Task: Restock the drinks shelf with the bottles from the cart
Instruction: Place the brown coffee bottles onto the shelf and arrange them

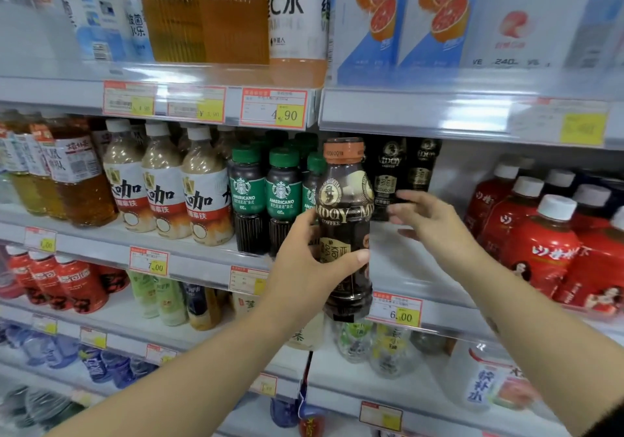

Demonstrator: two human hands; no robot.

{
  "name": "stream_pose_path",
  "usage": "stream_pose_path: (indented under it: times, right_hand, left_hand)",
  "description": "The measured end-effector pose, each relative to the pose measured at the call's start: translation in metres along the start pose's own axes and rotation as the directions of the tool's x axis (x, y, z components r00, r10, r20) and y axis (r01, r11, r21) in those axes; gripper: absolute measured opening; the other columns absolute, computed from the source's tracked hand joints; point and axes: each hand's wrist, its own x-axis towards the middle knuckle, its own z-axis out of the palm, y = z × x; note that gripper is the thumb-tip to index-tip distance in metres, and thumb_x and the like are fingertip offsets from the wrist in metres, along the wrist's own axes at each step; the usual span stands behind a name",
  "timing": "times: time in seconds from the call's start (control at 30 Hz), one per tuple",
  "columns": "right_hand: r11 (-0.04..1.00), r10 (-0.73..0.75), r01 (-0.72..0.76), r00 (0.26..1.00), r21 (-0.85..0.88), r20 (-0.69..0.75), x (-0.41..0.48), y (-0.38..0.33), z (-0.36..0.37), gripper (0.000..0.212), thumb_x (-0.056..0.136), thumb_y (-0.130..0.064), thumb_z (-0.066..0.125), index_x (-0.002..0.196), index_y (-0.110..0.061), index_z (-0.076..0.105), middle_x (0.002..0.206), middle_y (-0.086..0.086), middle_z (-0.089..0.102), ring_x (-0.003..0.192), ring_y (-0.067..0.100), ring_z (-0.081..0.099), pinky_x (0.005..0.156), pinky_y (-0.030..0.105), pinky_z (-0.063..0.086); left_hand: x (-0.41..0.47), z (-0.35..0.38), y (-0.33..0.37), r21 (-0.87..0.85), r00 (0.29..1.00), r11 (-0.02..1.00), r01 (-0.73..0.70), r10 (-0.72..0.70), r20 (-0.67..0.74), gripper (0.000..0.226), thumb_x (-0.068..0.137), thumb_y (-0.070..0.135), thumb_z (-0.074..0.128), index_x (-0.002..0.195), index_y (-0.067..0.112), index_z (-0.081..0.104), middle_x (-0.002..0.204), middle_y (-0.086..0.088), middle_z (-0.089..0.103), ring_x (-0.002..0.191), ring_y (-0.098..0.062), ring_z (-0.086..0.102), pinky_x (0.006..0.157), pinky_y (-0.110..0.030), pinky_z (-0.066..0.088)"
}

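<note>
Hands reach forward from bare forearms toward the second shelf (422,267) of a drinks rack. The left hand (304,261) is wrapped around the lower half of a coffee bottle (344,200), thumb across the front label and fingers behind, holding it upright in front of the shelf edge, between the green-capped coffee bottles (263,193) and an empty stretch of shelf. The right hand (429,220) is raised just beside the bottle with fingers spread and slightly curled, gripping nothing; its fingertips (395,217) lie near the bottle's side, and whether they touch it cannot be told.

The held bottle is dark, glossy plastic with a narrowed waist, a gold-and-black label and an orange-brown band round its cap. Behind it stand black bottles (401,169) with the same gold emblem, far back on the shelf. To the right are red bottles (540,244) with white caps. Shelf edges are pale, smooth plastic strips carrying red-and-yellow price tags (395,313).
</note>
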Motion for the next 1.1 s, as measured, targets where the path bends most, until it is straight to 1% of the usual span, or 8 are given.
stream_pose_path:
  times: [0.1,0.17,0.23,0.33,0.5,0.67,0.9,1.1]
  right_hand:
    - [0.987,0.084,-0.129,0.926,0.099,0.369,-0.062,-0.023,-0.015,0.048,0.078,-0.040,0.059,0.121,-0.018,0.060,0.109,0.001,0.070,0.099,0.019,0.067,0.088,0.036,0.053]
    - [0.982,0.112,-0.167,0.897,0.093,0.427,-0.084,-0.029,-0.021,0.042,0.074,-0.039,0.062,0.114,-0.024,0.062,0.108,0.001,0.071,0.098,0.018,0.068,0.087,0.035,0.054]
    - [0.978,0.132,-0.185,0.912,0.102,0.388,-0.094,-0.029,-0.027,0.031,0.074,-0.026,0.068,0.103,-0.029,0.060,0.096,-0.005,0.073,0.090,0.010,0.070,0.079,0.027,0.056]
    - [0.990,0.143,-0.130,0.933,-0.061,0.330,-0.103,-0.031,-0.035,0.048,0.070,-0.026,0.077,0.112,-0.036,0.056,0.103,-0.015,0.069,0.096,-0.004,0.064,0.084,0.020,0.051]
    - [0.976,0.198,-0.213,0.953,0.040,0.228,-0.096,-0.033,-0.035,0.042,0.074,-0.015,0.074,0.114,-0.021,0.062,0.107,0.007,0.071,0.097,0.019,0.068,0.088,0.034,0.054]
    - [0.929,0.277,-0.311,0.944,0.200,0.179,-0.060,-0.024,-0.034,0.032,0.080,-0.011,0.066,0.111,-0.004,0.063,0.107,0.018,0.069,0.098,0.029,0.066,0.091,0.042,0.050]
    - [0.971,0.176,-0.158,0.980,0.177,-0.093,0.007,0.008,-0.027,0.056,0.078,0.010,0.064,0.130,0.001,0.044,0.123,0.018,0.059,0.108,0.029,0.060,0.094,0.041,0.049]
    - [0.996,0.068,-0.057,0.985,0.075,-0.157,0.028,0.038,-0.028,0.057,0.082,0.007,0.062,0.132,-0.009,0.037,0.117,0.002,0.056,0.107,0.017,0.055,0.096,0.035,0.045]
  left_hand:
    - [-0.001,0.020,0.005,-0.040,0.998,0.999,0.023,-0.020,0.060,0.047,0.071,0.026,0.080,0.108,0.037,0.053,0.103,0.014,0.066,0.092,-0.001,0.065,0.079,-0.021,0.052]
    - [-0.001,0.035,0.009,-0.061,0.995,0.997,0.043,-0.038,0.089,0.054,0.069,0.032,0.082,0.114,0.034,0.052,0.106,0.012,0.066,0.094,-0.003,0.065,0.079,-0.022,0.052]
    - [0.001,0.047,0.012,-0.096,0.990,0.992,0.079,-0.067,0.126,0.055,0.070,0.031,0.081,0.117,0.029,0.053,0.104,0.011,0.067,0.089,0.000,0.066,0.073,-0.016,0.051]
    - [0.007,0.058,0.015,-0.097,0.973,0.984,0.149,-0.128,0.191,0.059,0.064,0.045,0.080,0.115,0.028,0.056,0.101,0.008,0.070,0.089,-0.005,0.068,0.083,-0.027,0.054]
    - [0.016,0.059,0.019,-0.050,0.943,0.989,0.142,-0.119,0.311,0.042,0.081,0.047,0.065,0.117,0.027,0.059,0.107,0.007,0.069,0.098,-0.010,0.066,0.093,-0.037,0.051]
    - [0.026,0.038,0.009,0.233,0.962,0.970,-0.064,-0.002,0.273,0.036,0.093,0.033,0.052,0.129,0.027,0.050,0.109,0.016,0.060,0.101,0.000,0.055,0.088,-0.019,0.040]
    - [0.039,0.029,-0.028,0.500,0.918,0.829,-0.250,0.040,0.394,0.033,0.091,0.022,0.057,0.124,0.025,0.055,0.111,0.009,0.059,0.100,-0.005,0.056,0.092,-0.026,0.047]
    - [0.041,0.028,-0.045,0.578,0.882,0.706,-0.409,0.143,0.450,0.026,0.093,0.019,0.053,0.117,0.025,0.062,0.112,0.011,0.064,0.100,-0.001,0.059,0.088,-0.024,0.047]
